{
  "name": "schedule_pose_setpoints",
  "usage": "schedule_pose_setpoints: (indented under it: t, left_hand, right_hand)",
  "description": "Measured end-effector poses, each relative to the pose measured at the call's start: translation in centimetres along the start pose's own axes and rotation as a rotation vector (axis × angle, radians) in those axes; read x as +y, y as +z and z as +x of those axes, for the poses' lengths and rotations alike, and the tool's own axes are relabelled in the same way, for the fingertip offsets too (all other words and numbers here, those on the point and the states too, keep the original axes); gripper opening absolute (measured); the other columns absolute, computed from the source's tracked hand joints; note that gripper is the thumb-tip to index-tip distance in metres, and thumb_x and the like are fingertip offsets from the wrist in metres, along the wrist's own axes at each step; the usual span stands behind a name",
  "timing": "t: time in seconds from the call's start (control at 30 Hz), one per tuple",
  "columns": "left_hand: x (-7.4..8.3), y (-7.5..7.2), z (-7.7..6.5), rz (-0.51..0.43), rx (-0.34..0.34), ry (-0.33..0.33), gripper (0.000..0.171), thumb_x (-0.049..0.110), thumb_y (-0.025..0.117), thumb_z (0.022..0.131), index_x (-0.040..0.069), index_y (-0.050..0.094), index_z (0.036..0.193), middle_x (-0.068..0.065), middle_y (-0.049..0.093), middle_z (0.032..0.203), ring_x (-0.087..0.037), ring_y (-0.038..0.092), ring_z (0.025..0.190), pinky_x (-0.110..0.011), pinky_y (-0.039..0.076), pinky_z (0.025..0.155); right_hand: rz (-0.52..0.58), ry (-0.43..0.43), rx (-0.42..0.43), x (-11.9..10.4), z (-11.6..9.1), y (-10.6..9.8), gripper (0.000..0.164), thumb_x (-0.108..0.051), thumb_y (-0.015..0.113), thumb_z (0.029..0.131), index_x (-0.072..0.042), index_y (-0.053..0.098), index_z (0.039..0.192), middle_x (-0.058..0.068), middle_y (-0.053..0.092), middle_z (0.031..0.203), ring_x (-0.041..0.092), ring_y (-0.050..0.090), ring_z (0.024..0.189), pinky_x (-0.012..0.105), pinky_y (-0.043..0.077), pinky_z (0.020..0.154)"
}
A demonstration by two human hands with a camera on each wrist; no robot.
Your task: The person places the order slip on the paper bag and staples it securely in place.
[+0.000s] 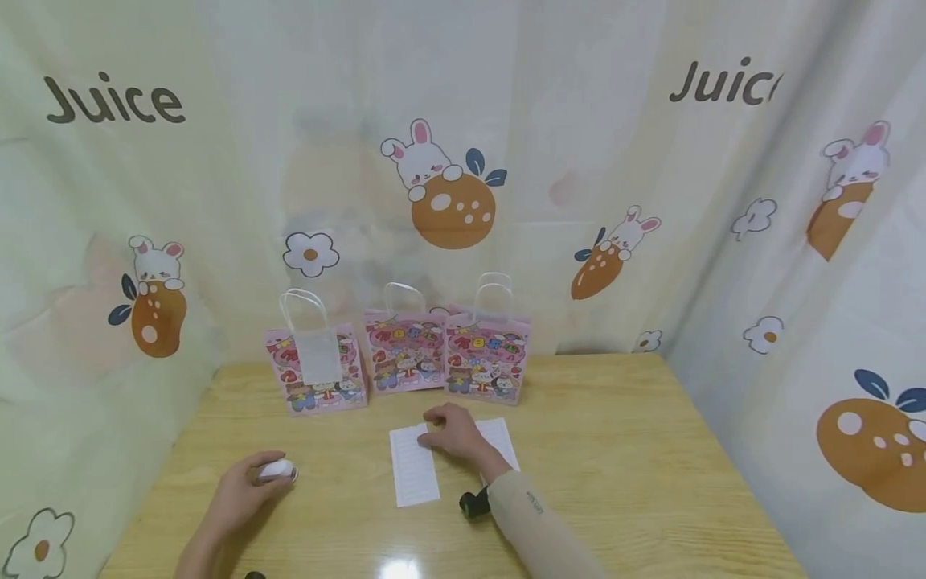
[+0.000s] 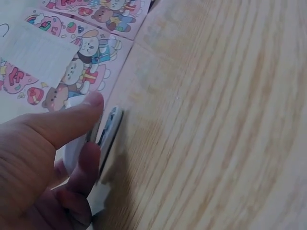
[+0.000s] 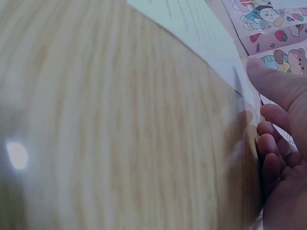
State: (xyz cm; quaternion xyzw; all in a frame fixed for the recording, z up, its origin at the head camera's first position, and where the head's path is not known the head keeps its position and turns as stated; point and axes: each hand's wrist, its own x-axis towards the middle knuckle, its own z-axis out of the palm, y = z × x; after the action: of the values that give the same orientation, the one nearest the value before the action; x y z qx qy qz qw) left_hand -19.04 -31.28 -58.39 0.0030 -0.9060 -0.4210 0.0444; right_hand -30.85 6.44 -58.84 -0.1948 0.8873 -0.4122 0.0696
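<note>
In my left hand [image 1: 242, 494] I grip a small white stapler [image 1: 278, 470], thumb on one side and fingers on the other; its lower arm [image 2: 111, 125] shows in the left wrist view. My right hand [image 1: 457, 433] hovers at a white lined paper sheet [image 1: 415, 474], with thumb and forefinger apart. Nothing shows between those fingers in the right wrist view. A second white sheet [image 1: 499, 438] lies partly behind this hand. The left pink gift bag [image 1: 325, 396] carries a white paper piece [image 1: 321, 359] on its front.
A middle pink bag [image 1: 405, 354] and a right pink bag [image 1: 488, 362], both with white handles, stand along the back of the wooden table [image 1: 615, 450]. Another handle shows behind the right bag. A printed curtain [image 1: 579, 145] hangs behind and at both sides.
</note>
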Motion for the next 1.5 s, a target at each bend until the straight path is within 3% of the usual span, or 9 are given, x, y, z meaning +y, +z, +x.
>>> schedule_pose_setpoints:
  t: [0.1, 0.17, 0.27, 0.37, 0.57, 0.83, 1.0, 1.2, 1.5]
  left_hand:
    - [0.0, 0.0, -0.1, 0.003, 0.034, 0.038, 0.053, 0.025, 0.081, 0.080, 0.001, 0.062, 0.123, -0.025, 0.058, 0.125, -0.040, 0.053, 0.112, -0.051, 0.046, 0.090]
    - [0.1, 0.0, -0.5, 0.012, 0.089, 0.073, 0.053, 0.023, 0.082, 0.080, -0.002, 0.062, 0.122, -0.027, 0.056, 0.124, -0.043, 0.052, 0.111, -0.056, 0.046, 0.088]
    - [0.3, 0.2, -1.4, 0.016, 0.195, 0.104, 0.046, 0.017, 0.081, 0.081, -0.002, 0.063, 0.118, -0.025, 0.054, 0.121, -0.033, 0.062, 0.087, -0.043, 0.055, 0.071]
    - [1.0, 0.3, -2.4, 0.003, 0.272, 0.120, 0.033, 0.010, 0.077, 0.084, 0.002, 0.065, 0.114, -0.020, 0.055, 0.116, -0.014, 0.059, 0.062, -0.027, 0.050, 0.046]
    - [3.8, 1.1, -2.9, 0.001, 0.319, 0.214, 0.015, 0.003, 0.074, 0.086, 0.007, 0.070, 0.100, -0.011, 0.066, 0.101, -0.007, 0.058, 0.061, -0.024, 0.047, 0.045]
    - [6.7, 3.5, -2.4, -0.101, 0.187, 0.275, 0.013, -0.003, 0.071, 0.084, 0.004, 0.070, 0.096, -0.007, 0.070, 0.090, -0.011, 0.059, 0.058, -0.025, 0.045, 0.044]
    - [7.6, 5.4, -2.1, -0.150, 0.042, 0.211, 0.011, 0.002, 0.069, 0.088, 0.006, 0.071, 0.099, -0.004, 0.069, 0.096, -0.017, 0.061, 0.061, -0.025, 0.048, 0.047]
    - [8.1, 7.5, -1.6, -0.184, -0.112, 0.145, 0.013, 0.008, 0.066, 0.092, 0.007, 0.070, 0.104, -0.007, 0.068, 0.102, -0.019, 0.060, 0.067, -0.027, 0.050, 0.053]
    - [8.6, 9.6, -1.1, -0.226, -0.192, 0.148, 0.015, 0.015, 0.065, 0.094, 0.007, 0.069, 0.106, -0.006, 0.067, 0.095, -0.019, 0.060, 0.065, -0.027, 0.050, 0.052]
  right_hand:
    - [-0.001, 0.004, 0.018, 0.0, 0.1, 0.0, 0.045, -0.027, 0.080, 0.081, -0.006, 0.068, 0.119, 0.002, 0.062, 0.105, 0.020, 0.057, 0.098, 0.035, 0.048, 0.087]
    - [-0.007, -0.006, 0.032, 0.0, 0.2, 0.1, 0.045, -0.026, 0.081, 0.080, -0.006, 0.068, 0.118, 0.002, 0.062, 0.104, 0.020, 0.057, 0.096, 0.035, 0.048, 0.086]
    - [-0.048, -0.036, 0.041, 0.0, 0.4, 0.4, 0.045, -0.027, 0.081, 0.079, -0.005, 0.069, 0.117, 0.002, 0.062, 0.101, 0.018, 0.057, 0.093, 0.033, 0.048, 0.084]
    - [-0.098, -0.048, 0.036, 0.1, 0.5, 0.6, 0.045, -0.027, 0.082, 0.078, -0.005, 0.069, 0.116, 0.001, 0.061, 0.099, 0.016, 0.056, 0.090, 0.031, 0.048, 0.082]
    - [-0.145, -0.060, 0.060, -0.1, 1.1, 0.6, 0.044, -0.028, 0.083, 0.077, -0.008, 0.071, 0.113, 0.000, 0.059, 0.093, 0.016, 0.054, 0.084, 0.033, 0.046, 0.079]
    - [-0.153, -0.032, 0.057, 0.2, 1.3, 0.6, 0.034, -0.027, 0.084, 0.076, -0.011, 0.073, 0.104, -0.004, 0.059, 0.090, 0.014, 0.054, 0.082, 0.031, 0.046, 0.077]
    - [-0.133, -0.012, 0.059, 0.1, 1.1, 0.5, 0.028, -0.026, 0.084, 0.076, -0.011, 0.072, 0.097, -0.003, 0.059, 0.089, 0.015, 0.055, 0.083, 0.032, 0.047, 0.079]
    - [-0.137, -0.037, 0.054, 0.1, 0.8, 0.6, 0.041, -0.024, 0.082, 0.078, -0.007, 0.071, 0.113, -0.001, 0.060, 0.092, 0.015, 0.054, 0.084, 0.032, 0.047, 0.079]
    - [-0.107, -0.003, 0.061, 0.0, 0.6, 0.7, 0.017, -0.024, 0.079, 0.079, -0.015, 0.072, 0.092, -0.006, 0.060, 0.088, 0.014, 0.055, 0.083, 0.034, 0.046, 0.081]
